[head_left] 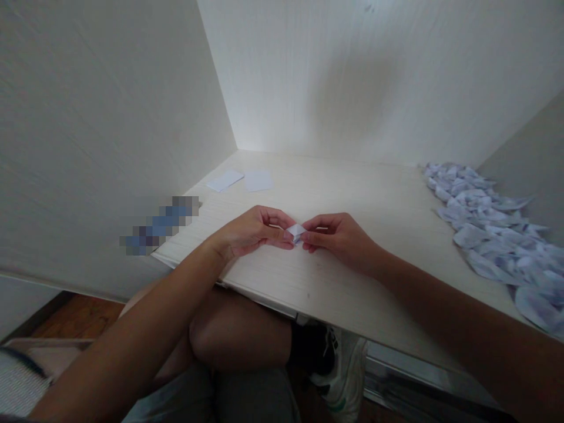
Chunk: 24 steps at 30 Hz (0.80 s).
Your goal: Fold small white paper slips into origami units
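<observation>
A small folded piece of white paper (296, 231) is held just above the desk, its top face diamond-shaped. My left hand (259, 230) pinches its left side between thumb and fingers. On the opposite side, my right hand (337, 234) grips it the same way. The fingertips of both hands nearly meet around the paper and cover its side corners. Its lower folds are partly hidden and too small to make out.
White desk (352, 188) enclosed by pale panels. Two flat white paper pieces, one tilted (225, 180) and one squarer (258, 181), lie at the back left. A large heap of folded white papers (493, 229) lines the right side. A blurred-out patch (161, 226) covers the left edge.
</observation>
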Each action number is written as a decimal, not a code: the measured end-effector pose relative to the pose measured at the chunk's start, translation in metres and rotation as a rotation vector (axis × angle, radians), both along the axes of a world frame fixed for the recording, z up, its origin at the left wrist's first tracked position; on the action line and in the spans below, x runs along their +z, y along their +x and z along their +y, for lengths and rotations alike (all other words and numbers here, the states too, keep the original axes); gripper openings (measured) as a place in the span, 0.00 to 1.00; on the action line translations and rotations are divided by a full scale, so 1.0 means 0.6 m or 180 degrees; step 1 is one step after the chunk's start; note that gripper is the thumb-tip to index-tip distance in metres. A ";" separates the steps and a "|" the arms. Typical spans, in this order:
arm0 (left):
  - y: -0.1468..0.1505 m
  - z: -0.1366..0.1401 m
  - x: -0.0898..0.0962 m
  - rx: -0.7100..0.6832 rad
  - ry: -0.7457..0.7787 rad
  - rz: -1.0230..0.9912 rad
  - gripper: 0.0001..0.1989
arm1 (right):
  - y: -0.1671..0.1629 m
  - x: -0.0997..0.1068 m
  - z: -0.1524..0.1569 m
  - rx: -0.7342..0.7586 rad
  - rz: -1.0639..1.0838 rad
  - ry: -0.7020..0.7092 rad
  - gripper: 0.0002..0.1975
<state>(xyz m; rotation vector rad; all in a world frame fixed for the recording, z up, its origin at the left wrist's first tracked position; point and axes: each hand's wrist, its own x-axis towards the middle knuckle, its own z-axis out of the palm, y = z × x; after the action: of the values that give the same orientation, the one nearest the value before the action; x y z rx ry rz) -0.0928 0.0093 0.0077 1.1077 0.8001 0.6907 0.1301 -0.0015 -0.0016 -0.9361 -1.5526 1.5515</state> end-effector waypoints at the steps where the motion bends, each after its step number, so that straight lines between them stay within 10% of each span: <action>1: 0.000 0.001 0.003 0.0034 0.0086 0.0084 0.13 | 0.000 0.000 0.000 -0.0048 -0.0011 0.0057 0.14; 24: 0.032 0.002 -0.006 0.0603 -0.0200 -0.0175 0.11 | 0.007 -0.015 0.009 -0.0377 0.0150 -0.0101 0.09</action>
<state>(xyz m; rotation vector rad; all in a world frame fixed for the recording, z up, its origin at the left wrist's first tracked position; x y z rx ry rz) -0.0736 0.0103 0.0040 0.9600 0.8809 0.8455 0.1342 0.0042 -0.0105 -0.9843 -1.4177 1.5078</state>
